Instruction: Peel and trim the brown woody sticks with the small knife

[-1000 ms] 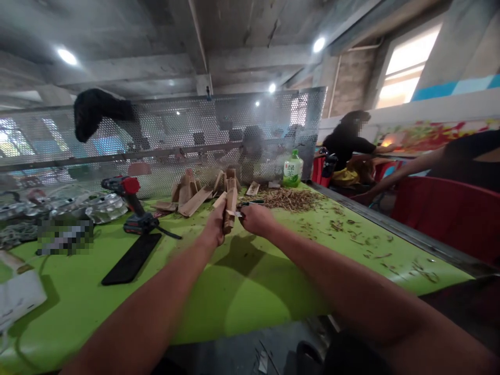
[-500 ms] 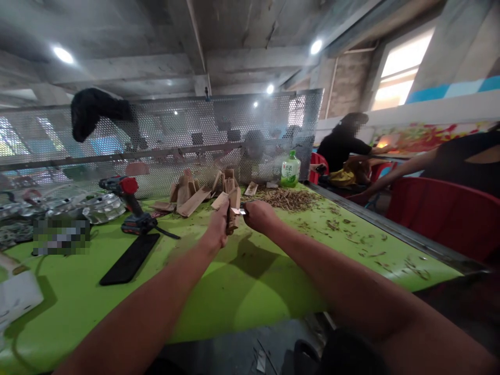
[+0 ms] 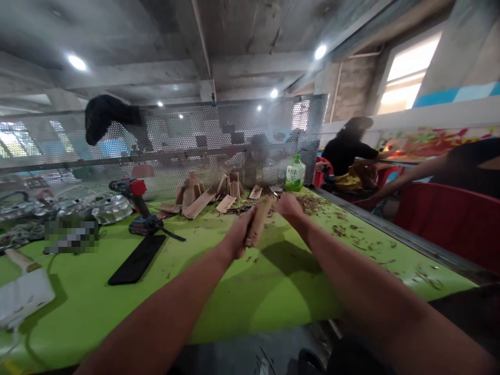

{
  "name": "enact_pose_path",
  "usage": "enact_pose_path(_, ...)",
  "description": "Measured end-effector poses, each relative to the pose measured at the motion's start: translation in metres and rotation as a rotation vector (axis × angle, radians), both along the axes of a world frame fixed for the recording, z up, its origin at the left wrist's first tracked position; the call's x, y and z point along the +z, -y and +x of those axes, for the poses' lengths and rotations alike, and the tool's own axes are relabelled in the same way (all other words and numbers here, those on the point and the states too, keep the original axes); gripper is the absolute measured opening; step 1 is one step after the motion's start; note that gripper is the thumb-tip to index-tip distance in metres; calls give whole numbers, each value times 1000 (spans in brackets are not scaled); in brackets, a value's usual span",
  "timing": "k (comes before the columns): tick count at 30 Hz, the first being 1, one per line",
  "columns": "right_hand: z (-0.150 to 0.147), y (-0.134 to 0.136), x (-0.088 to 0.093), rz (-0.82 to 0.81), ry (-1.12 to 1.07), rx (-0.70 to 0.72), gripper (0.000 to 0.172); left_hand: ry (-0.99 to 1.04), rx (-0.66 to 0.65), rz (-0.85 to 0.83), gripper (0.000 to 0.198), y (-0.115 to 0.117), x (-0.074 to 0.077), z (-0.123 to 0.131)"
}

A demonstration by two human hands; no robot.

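My left hand (image 3: 237,240) wraps its fingers round a wood stick (image 3: 258,219), which juts up past them. My right hand (image 3: 289,204) is fisted beside the stick's tip; I cannot tell what it grips.

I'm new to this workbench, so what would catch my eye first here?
The bright green table dominates. Mid-table, the left hand grips a tilted wooden piece with the right hand at its top end. A red-and-black drill stands at left, wood shavings scattered right.

arms outstretched, left hand (image 3: 238,239) and right hand (image 3: 288,205) clenched.
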State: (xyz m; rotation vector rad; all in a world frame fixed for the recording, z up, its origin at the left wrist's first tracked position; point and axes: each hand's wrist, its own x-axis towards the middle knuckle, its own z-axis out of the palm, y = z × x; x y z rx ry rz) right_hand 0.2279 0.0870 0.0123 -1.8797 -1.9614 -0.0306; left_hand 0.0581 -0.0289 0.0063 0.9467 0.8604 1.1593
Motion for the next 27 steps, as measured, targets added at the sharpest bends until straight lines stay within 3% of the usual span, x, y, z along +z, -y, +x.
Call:
enact_pose_path(6,-49,30,-6,37,-31,202,32,68,181,-195,35,-24,10,-45)
enact_pose_path(11,-71,57,-9,79,74,399,30,171,173,-146,37,-22,11,-47)
enact_pose_path(17,-76,67,-8,83,186,407,27,169,159,-135,34,-25,10,-41)
enact_pose_path(27,-67,60,-2,110,184,340,27,91,231,-131,35,-23,8,-29)
